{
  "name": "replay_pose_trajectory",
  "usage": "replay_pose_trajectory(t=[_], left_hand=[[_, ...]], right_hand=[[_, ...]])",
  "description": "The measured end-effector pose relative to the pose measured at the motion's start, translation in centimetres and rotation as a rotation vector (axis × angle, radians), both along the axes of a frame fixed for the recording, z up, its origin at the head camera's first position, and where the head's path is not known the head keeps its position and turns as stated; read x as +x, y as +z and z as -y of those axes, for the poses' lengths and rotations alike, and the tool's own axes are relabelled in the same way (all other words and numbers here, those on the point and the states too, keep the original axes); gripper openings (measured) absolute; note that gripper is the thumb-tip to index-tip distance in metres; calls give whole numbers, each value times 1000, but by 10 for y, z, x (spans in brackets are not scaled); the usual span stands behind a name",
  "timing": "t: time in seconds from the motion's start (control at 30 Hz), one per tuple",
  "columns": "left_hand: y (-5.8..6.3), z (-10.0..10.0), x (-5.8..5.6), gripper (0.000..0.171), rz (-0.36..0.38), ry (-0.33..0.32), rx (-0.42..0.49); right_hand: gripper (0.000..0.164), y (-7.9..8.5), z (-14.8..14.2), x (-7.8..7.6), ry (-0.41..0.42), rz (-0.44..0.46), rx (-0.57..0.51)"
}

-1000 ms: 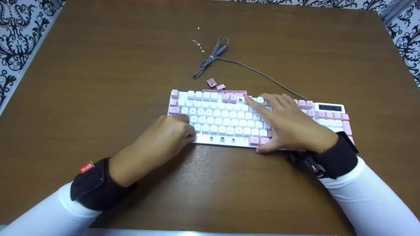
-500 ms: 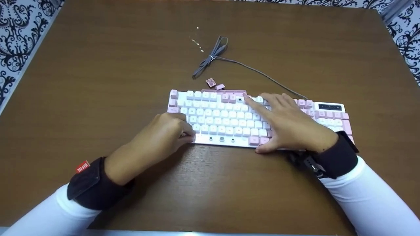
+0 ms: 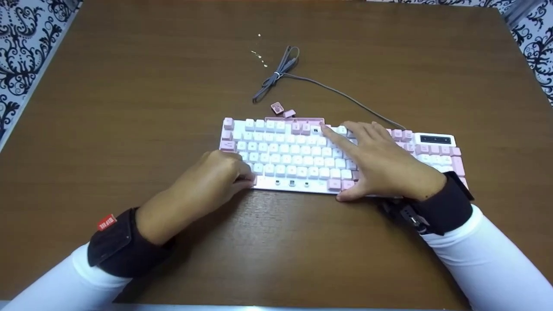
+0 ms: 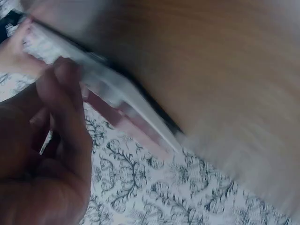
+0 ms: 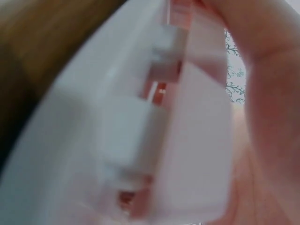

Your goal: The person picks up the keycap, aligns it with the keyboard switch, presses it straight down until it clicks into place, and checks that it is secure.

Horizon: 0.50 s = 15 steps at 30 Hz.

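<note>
A white and pink keyboard (image 3: 293,149) lies on the table, its bare switch stems showing in the front row and at one spot in the back row. At its front left corner my left hand (image 3: 216,177) has curled fingers pinching a keycap, which the fingers hide. In the left wrist view, the thumb and fingertips (image 4: 65,75) meet right at the keyboard's edge. My right hand (image 3: 384,164) spreads over the right part of the keys, thumb at the front edge and fingers reaching toward the back. A long pink keycap (image 3: 298,120) lies along the back edge.
Two loose pink keycaps, one upturned (image 3: 277,108) and one tilted (image 3: 289,113), lie behind the keyboard. A tied grey cable (image 3: 276,75) runs from its back right. Several small pale crumbs (image 3: 259,56) dot the brown table (image 3: 151,86). Patterned floor shows past its edges.
My left hand has shifted slightly left, still at the keyboard's front left corner. The right hand and loose keycaps keep their places.
</note>
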<state>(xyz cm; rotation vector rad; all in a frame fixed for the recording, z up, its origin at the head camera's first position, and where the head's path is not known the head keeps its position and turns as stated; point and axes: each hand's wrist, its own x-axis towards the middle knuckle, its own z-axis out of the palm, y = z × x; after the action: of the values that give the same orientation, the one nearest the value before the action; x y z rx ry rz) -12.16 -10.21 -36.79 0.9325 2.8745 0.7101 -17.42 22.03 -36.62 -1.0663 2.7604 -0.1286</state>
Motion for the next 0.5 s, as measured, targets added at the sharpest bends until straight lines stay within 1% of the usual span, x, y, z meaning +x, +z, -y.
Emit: replay_pose_trajectory(t=[0.03,0.13,0.23,0.37,0.5], left_hand=[[-1,0,0,12,-4,-6,-6],[0,0,0,12,-21,-8,-18],[2,0,1,14,-47,1,-48],[4,1,2,9,-74,15,-74],[9,4,0,3,-99,8,-80]], right_hand=[[129,0,0,0,-4,9,3],[129,0,-1,1,-15,21,9],[130,1,-1,1,-22,17,9],[130,1,-1,1,-20,15,10],[130,1,0,0,-21,22,9]])
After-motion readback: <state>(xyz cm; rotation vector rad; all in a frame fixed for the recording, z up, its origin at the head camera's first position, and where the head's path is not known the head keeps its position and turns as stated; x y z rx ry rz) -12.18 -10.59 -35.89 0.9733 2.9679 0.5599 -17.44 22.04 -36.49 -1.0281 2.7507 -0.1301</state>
